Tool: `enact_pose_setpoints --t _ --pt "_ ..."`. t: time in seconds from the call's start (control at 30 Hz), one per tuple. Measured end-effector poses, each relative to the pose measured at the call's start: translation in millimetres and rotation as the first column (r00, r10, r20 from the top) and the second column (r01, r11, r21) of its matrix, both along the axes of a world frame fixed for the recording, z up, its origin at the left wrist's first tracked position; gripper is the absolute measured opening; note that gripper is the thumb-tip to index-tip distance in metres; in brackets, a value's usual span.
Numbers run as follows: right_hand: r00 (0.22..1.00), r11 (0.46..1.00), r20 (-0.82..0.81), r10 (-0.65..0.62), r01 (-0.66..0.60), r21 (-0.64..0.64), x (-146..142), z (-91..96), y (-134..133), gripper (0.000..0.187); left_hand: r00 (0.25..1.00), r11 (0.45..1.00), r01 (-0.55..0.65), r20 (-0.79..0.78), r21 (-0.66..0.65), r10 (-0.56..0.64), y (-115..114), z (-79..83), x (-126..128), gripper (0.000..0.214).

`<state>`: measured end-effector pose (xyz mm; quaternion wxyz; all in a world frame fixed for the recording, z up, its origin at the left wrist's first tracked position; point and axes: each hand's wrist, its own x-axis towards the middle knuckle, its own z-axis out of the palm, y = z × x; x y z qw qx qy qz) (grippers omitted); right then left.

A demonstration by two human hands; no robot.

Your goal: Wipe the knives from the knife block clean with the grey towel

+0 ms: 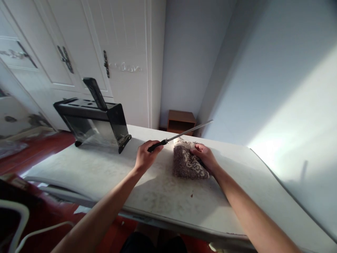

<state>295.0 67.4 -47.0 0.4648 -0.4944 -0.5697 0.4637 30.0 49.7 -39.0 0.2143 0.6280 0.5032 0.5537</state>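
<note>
My left hand (146, 157) is closed round the black handle of a long thin steel rod (184, 133), which points up and to the right over the white table (105, 172). My right hand (204, 156) grips the right side of a folded brown and cream patterned cloth (185, 163) lying on the table, just under the rod's near end. The rod's base looks to touch or nearly touch the top of the cloth.
A black knife block (92, 121) with one dark handle (94, 93) sticking out stands at the table's far left. White cupboard doors (79, 52) rise behind it. A small wooden stand (181, 121) sits on the floor past the table. A pale wall runs along the right.
</note>
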Motion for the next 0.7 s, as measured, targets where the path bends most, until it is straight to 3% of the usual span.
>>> enact_pose_setpoints --t 0.13,0.27,0.4,0.57,0.7 --pt "0.999 1.0 -0.03 0.013 -0.013 -0.002 -1 2.6 -4 0.028 0.998 0.998 0.05 -0.033 -0.03 -0.051 -17 -3.4 -4 0.024" --pt "0.961 0.992 -0.274 0.046 -0.077 -0.103 0 4.1 -7 0.023 0.997 0.997 0.053 -0.055 -0.048 -0.056 -34 -7.1 -9 0.021" --pt "0.894 0.984 -0.447 -0.008 -0.071 -0.161 3 4.8 -7 0.013 0.999 0.998 0.035 -0.023 -0.054 -0.037 -47 -8.7 -16 0.018" --pt "0.85 0.959 -0.525 -0.031 -0.123 -0.256 1 8.5 -11 0.009 0.999 0.999 -0.014 0.044 -0.049 0.016 -63 -9.8 -35 0.019" --pt "0.858 0.938 -0.511 -0.042 -0.142 -0.315 -3 13.3 -16 0.012 0.993 0.991 0.004 0.12 -0.137 0.012 -80 -4.9 -61 0.026"
